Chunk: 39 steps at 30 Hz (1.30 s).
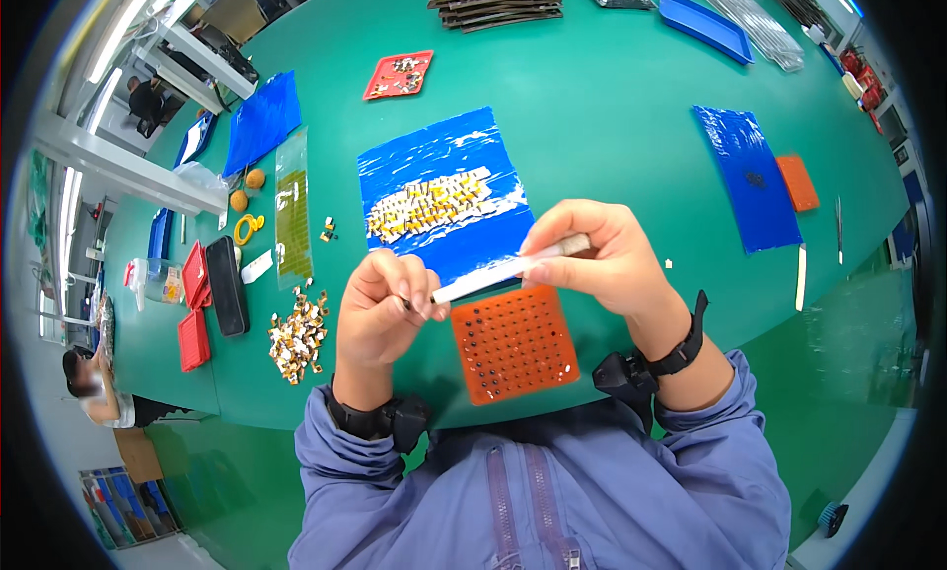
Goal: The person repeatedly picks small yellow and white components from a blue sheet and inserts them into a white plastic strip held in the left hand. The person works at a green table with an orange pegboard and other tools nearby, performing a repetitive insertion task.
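My right hand [607, 259] grips a slim white pen-like stick [483, 279], its tip pointing left toward my left hand [375, 309]. The thumb and fingers of the left are pinched together by that tip, around a tiny dark piece [405, 303] whose kind is too small to tell. Just below both hands lies an orange block [518, 358] with rows of small holes, some filled with dark bits along its left side. Beyond the hands is a blue film sheet [414, 151] bearing many small white, yellow and black parts [434, 205] in tight rows.
A loose heap of similar parts [299, 335] sits left of my left hand. Farther left are a black case [229, 286], red trays [194, 338] and yellow scissors [249, 229]. Another blue sheet [748, 180], a small orange block [798, 182] and tweezers [839, 230] lie right.
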### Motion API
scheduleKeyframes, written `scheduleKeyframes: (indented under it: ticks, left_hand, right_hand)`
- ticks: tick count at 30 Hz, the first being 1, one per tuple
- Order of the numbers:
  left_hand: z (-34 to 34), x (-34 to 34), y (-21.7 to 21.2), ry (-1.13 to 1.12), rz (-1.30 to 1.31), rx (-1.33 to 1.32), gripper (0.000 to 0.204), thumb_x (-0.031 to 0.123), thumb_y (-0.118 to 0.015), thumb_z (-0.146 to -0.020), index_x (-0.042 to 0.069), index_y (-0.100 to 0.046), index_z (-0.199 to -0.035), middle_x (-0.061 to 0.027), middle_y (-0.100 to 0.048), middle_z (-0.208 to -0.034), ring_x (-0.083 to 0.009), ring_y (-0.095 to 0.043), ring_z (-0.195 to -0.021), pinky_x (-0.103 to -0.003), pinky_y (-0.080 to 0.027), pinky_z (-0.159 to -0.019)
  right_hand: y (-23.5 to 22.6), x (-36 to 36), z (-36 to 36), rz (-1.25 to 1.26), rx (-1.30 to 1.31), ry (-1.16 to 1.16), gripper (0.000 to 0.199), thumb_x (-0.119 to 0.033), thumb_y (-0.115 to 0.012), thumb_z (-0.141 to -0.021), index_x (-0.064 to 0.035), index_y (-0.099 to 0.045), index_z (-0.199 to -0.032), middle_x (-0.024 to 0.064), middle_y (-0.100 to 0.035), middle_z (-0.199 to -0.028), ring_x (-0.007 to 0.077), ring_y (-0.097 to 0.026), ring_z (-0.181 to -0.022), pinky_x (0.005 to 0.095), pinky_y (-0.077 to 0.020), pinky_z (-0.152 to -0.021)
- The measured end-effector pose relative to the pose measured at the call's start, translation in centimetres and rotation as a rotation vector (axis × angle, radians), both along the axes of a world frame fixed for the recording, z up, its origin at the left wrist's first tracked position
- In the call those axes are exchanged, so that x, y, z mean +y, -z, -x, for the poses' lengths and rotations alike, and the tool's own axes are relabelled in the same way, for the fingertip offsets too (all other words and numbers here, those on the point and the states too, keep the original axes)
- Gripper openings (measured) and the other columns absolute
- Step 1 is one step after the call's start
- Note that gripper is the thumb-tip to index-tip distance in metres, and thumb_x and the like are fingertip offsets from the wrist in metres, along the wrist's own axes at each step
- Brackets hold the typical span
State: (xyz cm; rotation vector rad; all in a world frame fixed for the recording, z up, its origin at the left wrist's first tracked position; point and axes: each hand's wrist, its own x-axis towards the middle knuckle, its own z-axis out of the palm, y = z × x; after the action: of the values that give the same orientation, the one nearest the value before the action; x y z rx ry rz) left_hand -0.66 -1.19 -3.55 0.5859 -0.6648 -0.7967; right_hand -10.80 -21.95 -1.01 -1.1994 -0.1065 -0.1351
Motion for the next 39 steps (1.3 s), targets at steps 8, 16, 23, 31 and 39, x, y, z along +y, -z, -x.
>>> scheduleKeyframes:
  ticks: [8, 16, 23, 31, 39]
  left_hand:
    - [0.8, -0.1, 0.1, 0.052, 0.006, 0.002, 0.011, 0.006, -0.057, -0.080, 0.005, -0.046, -0.080, -0.0069, -0.049, -0.071, -0.0168, -0.051, -0.067, -0.031, -0.045, -0.064]
    - [0.8, -0.1, 0.0, 0.031, -0.015, -0.038, 0.010, 0.005, -0.057, -0.080, 0.004, -0.047, -0.080, -0.0071, -0.049, -0.072, -0.0182, -0.053, -0.069, -0.030, -0.045, -0.065]
    - [0.8, 0.0, 0.0, 0.020, -0.039, -0.048, 0.010, 0.005, -0.057, -0.080, 0.003, -0.047, -0.081, -0.0070, -0.049, -0.073, -0.0179, -0.053, -0.069, -0.029, -0.045, -0.064]
    - [1.1, 0.0, -0.3, 0.021, -0.038, -0.062, 0.011, 0.004, -0.058, -0.079, 0.003, -0.047, -0.080, -0.0073, -0.049, -0.073, -0.0175, -0.052, -0.070, -0.029, -0.044, -0.064]
    - [1.0, 0.1, -0.3, 0.010, -0.066, -0.103, 0.012, 0.006, -0.059, -0.079, 0.005, -0.047, -0.079, -0.0062, -0.049, -0.072, -0.0161, -0.050, -0.067, -0.028, -0.044, -0.061]
  right_hand:
    - [0.2, 0.7, 0.2, 0.142, -0.024, -0.011, 0.012, -0.002, -0.065, -0.074, 0.0001, -0.059, -0.085, 0.0038, -0.060, -0.080, 0.0066, -0.054, -0.074, 0.0196, -0.0423, -0.065]
    - [0.1, 0.6, 0.1, 0.142, -0.004, -0.004, 0.012, 0.003, -0.063, -0.073, 0.0029, -0.058, -0.083, 0.0091, -0.061, -0.078, 0.0118, -0.059, -0.069, 0.0209, -0.0456, -0.062]
    - [0.5, 0.7, -0.4, 0.468, -0.274, 0.095, 0.007, -0.003, -0.058, -0.079, 0.0019, -0.059, -0.083, 0.0041, -0.056, -0.070, 0.0098, -0.049, -0.059, 0.0218, -0.0374, -0.053]
    - [0.1, 0.7, -0.4, 0.598, -0.340, 0.120, 0.005, -0.005, -0.060, -0.077, -0.0002, -0.059, -0.080, 0.0060, -0.057, -0.072, 0.0163, -0.054, -0.064, 0.0257, -0.0421, -0.058]
    - [0.2, 0.8, -0.5, 0.643, -0.423, 0.166, 0.011, -0.004, -0.063, -0.073, -0.0017, -0.059, -0.083, 0.0062, -0.056, -0.073, 0.0165, -0.053, -0.065, 0.0264, -0.0419, -0.057]
